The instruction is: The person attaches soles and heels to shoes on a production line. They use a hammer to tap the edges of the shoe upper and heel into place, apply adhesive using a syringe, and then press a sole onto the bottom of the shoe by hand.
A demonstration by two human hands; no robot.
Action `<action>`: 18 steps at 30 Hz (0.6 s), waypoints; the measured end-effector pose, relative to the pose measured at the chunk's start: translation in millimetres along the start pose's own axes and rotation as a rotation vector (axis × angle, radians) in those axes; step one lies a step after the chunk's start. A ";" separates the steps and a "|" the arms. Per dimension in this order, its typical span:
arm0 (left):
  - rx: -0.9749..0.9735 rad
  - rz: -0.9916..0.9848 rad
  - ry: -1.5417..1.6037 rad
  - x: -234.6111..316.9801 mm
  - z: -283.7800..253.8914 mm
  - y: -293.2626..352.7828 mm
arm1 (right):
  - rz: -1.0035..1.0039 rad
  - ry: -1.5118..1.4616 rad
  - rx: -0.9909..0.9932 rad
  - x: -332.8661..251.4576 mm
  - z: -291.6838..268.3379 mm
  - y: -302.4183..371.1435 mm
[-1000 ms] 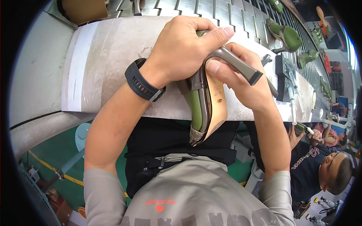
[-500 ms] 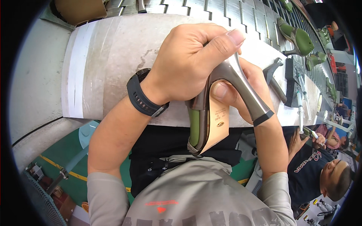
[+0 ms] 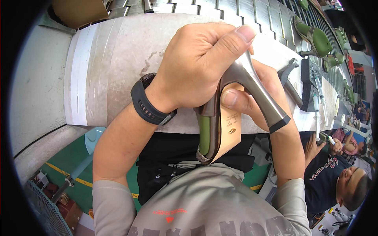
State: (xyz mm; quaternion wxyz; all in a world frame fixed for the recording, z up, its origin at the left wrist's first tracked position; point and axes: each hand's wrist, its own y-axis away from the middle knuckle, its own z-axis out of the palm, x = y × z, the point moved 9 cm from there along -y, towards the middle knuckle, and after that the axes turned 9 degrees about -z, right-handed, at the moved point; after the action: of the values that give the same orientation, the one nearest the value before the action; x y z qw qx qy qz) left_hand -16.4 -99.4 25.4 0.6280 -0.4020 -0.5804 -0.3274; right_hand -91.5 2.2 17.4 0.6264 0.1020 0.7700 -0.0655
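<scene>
Head view: the green high-heeled shoe (image 3: 214,129), between both hands, is turned; its stiletto heel (image 3: 262,94) points more toward the wearer. Work remains two-handed. Left hand (image 3: 197,63) clamps the shoe's rear; right hand (image 3: 254,110) sets its thumb against the tan sole (image 3: 230,137). Versus one second ago, the hammer (image 3: 292,92) right of the grip shows more fully.

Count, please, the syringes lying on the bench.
2: the left syringe beside the black block and the right syringe close to it, both right of the right hand. Others may be hidden.
</scene>
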 end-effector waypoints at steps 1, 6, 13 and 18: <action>0.004 -0.006 -0.004 -0.4 -0.6 0.1 | -0.003 0.007 -0.006 -0.1 0.5 -0.3; 0.016 -0.022 -0.002 -2.4 0.2 -3.4 | 0.033 -0.022 -0.020 6.9 -0.2 1.0; 0.057 -0.063 -0.123 -9.7 6.9 -19.2 | 0.094 -0.174 -0.129 23.8 -9.8 0.5; 0.055 -0.098 -0.130 -10.0 11.4 -19.5 | 0.048 -0.177 -0.102 26.6 -8.8 6.3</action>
State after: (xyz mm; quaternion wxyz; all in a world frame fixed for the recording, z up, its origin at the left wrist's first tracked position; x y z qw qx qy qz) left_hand -40.0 -98.9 17.9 0.5831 -0.3762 -0.6475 -0.3150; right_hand -103.6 12.3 -6.7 0.6978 0.0824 0.7113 -0.0199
